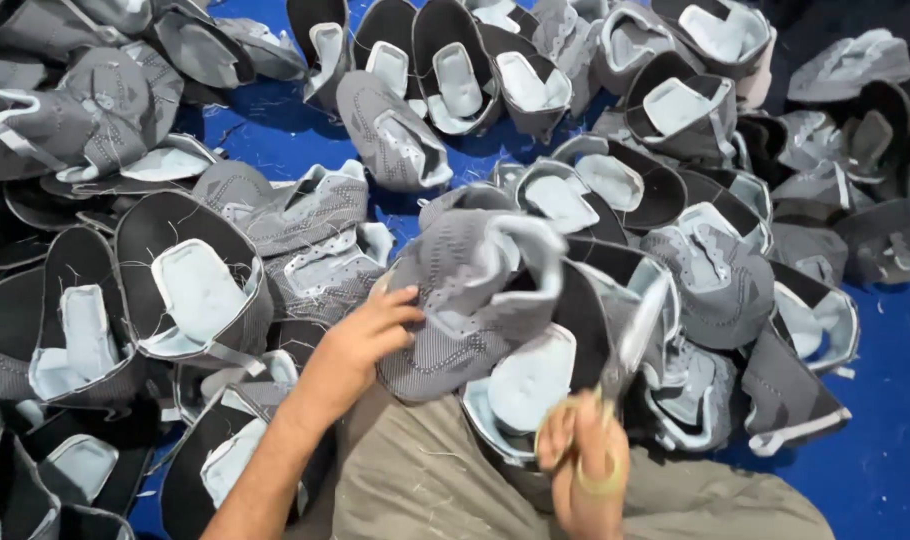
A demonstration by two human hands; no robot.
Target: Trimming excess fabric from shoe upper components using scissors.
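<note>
Grey shoe uppers (190, 290) across blue floor (890, 440)

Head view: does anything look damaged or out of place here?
Nothing looks damaged. Loose thread ends fringe the grey shoe uppers, heaped unsorted on the blue floor. The left hand grips one upper; the right hand holds scissors.

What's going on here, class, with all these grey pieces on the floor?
A person sits among heaps of grey shoe uppers spread over a blue floor. The left hand grips one grey upper above the lap, while the right hand holds scissors, blades pointing up beside it.
</note>
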